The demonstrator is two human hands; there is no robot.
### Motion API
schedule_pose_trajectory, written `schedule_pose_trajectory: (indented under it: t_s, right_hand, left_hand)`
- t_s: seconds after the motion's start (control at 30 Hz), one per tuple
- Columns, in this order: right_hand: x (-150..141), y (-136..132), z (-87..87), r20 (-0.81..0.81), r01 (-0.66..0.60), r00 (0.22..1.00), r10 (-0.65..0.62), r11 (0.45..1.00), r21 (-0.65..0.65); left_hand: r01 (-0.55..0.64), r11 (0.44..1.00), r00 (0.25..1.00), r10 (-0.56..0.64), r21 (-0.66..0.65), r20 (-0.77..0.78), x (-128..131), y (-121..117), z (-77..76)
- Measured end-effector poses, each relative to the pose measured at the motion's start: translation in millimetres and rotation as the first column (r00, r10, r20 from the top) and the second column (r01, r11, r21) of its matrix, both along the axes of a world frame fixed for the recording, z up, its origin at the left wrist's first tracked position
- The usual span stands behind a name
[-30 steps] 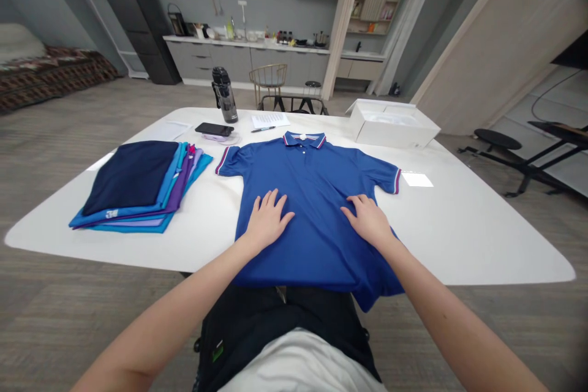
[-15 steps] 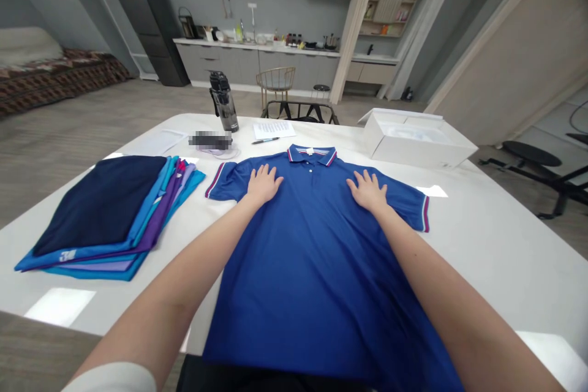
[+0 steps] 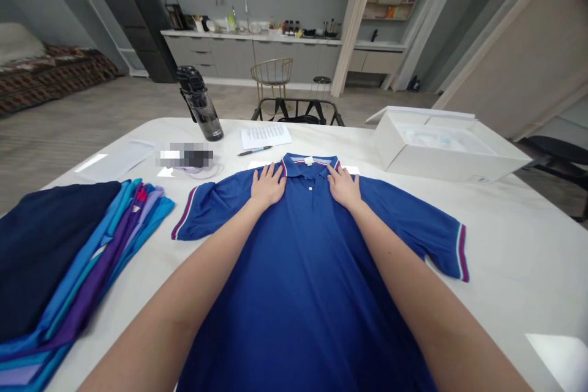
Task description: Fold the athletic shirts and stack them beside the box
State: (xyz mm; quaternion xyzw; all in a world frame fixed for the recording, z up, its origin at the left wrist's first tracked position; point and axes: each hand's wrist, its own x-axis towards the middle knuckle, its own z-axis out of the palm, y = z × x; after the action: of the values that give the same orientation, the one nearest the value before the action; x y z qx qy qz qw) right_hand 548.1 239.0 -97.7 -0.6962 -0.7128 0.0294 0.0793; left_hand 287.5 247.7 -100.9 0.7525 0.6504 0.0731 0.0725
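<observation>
A blue polo shirt (image 3: 303,269) lies spread front up, its collar pointing away from me and its sleeves out to both sides. Red and white stripes edge the collar and cuffs. My left hand (image 3: 268,186) rests flat on the shirt's left shoulder beside the collar, fingers spread. On the other shoulder lies my right hand (image 3: 344,186), fingers apart, its fingertips touching the collar's right edge. Neither hand grips the cloth. My forearms hide parts of the shirt's sides, and its hem runs out of view at the bottom.
The shirt lies on a white table (image 3: 505,245). At the left is a stack of folded clothes (image 3: 59,251). Toward the back stand a dark water bottle (image 3: 200,104), a pen (image 3: 255,150) on a printed sheet (image 3: 266,135), and an open white box (image 3: 450,144) at the right.
Both hands have slid inward along the shoulders to the collar. My view has moved closer to the table, and the sleeves now appear farther out to the sides.
</observation>
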Motion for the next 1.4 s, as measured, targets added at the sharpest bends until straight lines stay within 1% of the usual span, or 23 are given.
schedule_pose_trajectory:
  t_s: [0.1,0.27,0.37,0.43,0.5,0.57,0.63,0.67,0.7,0.73,0.8,0.87,0.9,0.97,1.07,1.13,1.23,1.33,1.4]
  right_hand:
    - [2.4,23.1,-4.5,0.016,-0.016,1.000,0.016,1.000,-0.002]
    - [8.3,59.1,-7.1,0.042,-0.052,0.998,0.052,0.999,0.005]
    - [11.5,75.0,-9.1,0.040,-0.083,0.996,0.083,0.997,-0.006]
    - [12.1,79.6,-9.2,0.020,-0.097,0.995,0.097,0.995,-0.006]
    - [10.9,78.7,-6.0,-0.031,-0.084,0.996,0.085,0.996,0.030]
    - [8.7,74.1,0.8,-0.096,-0.028,0.995,0.041,0.991,0.129]
    - [7.3,69.3,9.1,-0.145,0.060,0.989,-0.023,0.966,0.252]
    - [7.3,68.0,12.7,-0.158,0.103,0.986,-0.059,0.951,0.291]
    - [8.1,67.9,15.3,-0.163,0.139,0.982,-0.093,0.943,0.302]
    - [9.5,69.0,16.7,-0.161,0.161,0.980,-0.118,0.946,0.281]
    - [13.3,74.3,15.7,-0.146,0.153,0.981,-0.128,0.971,0.182]
    - [17.0,81.6,11.7,-0.134,0.105,0.987,-0.091,0.990,0.099]
    - [18.2,85.2,9.7,-0.131,0.083,0.989,-0.071,0.993,0.085]
    - [18.6,91.2,7.6,-0.132,0.070,0.990,-0.057,0.993,0.095]
    - [14.5,99.0,9.3,-0.104,0.060,0.993,-0.049,0.992,0.109]
    - [10.0,105.4,10.5,-0.071,0.037,0.997,-0.028,0.991,0.127]
    - [4.2,116.1,8.1,-0.058,0.032,0.998,-0.021,0.979,0.199]
    - [1.6,120.6,3.7,-0.075,0.050,0.997,-0.032,0.968,0.246]
    - [1.6,115.6,2.5,-0.081,0.036,0.997,-0.016,0.968,0.249]
  left_hand:
    - [0.000,1.000,1.000,0.000,0.007,0.003,1.3,19.5,-1.9]
    - [0.017,1.000,1.000,-0.017,0.011,-0.003,0.7,55.6,-3.7]
    - [0.016,1.000,1.000,-0.016,0.005,-0.005,0.5,69.0,-5.8]
    - [0.017,1.000,1.000,-0.017,0.000,-0.005,0.0,72.5,-5.5]
    - [0.024,1.000,1.000,-0.024,0.008,0.016,-1.2,72.7,-2.4]
    - [-0.009,0.999,0.997,0.005,0.044,0.082,-2.4,71.6,3.9]
    - [-0.071,0.993,0.983,0.054,0.091,0.173,-1.9,71.5,11.9]
    - [-0.090,0.990,0.976,0.066,0.106,0.208,-0.6,72.4,15.8]
    - [-0.087,0.990,0.972,0.061,0.109,0.226,1.4,74.0,19.1]
    - [-0.063,0.993,0.973,0.040,0.099,0.228,4.0,76.4,21.5]
    - [0.011,0.998,0.981,-0.023,0.063,0.195,9.7,82.7,22.6]
    - [0.057,0.998,0.985,-0.062,0.039,0.158,14.4,90.0,19.2]
    - [0.058,0.998,0.987,-0.063,0.038,0.151,16.2,93.6,16.5]
    - [0.036,0.999,0.988,-0.042,0.041,0.151,18.6,100.4,10.7]
    - [0.008,0.997,0.991,-0.017,0.072,0.135,22.0,110.1,5.1]
    - [-0.014,0.993,0.994,0.001,0.114,0.110,25.3,116.4,4.3]
    - [-0.078,0.983,0.994,0.064,0.165,0.089,31.1,122.0,6.0]
    - [-0.123,0.969,0.991,0.107,0.216,0.081,34.1,117.1,8.3]
    - [-0.094,0.959,0.994,0.073,0.268,0.087,32.0,107.4,9.0]
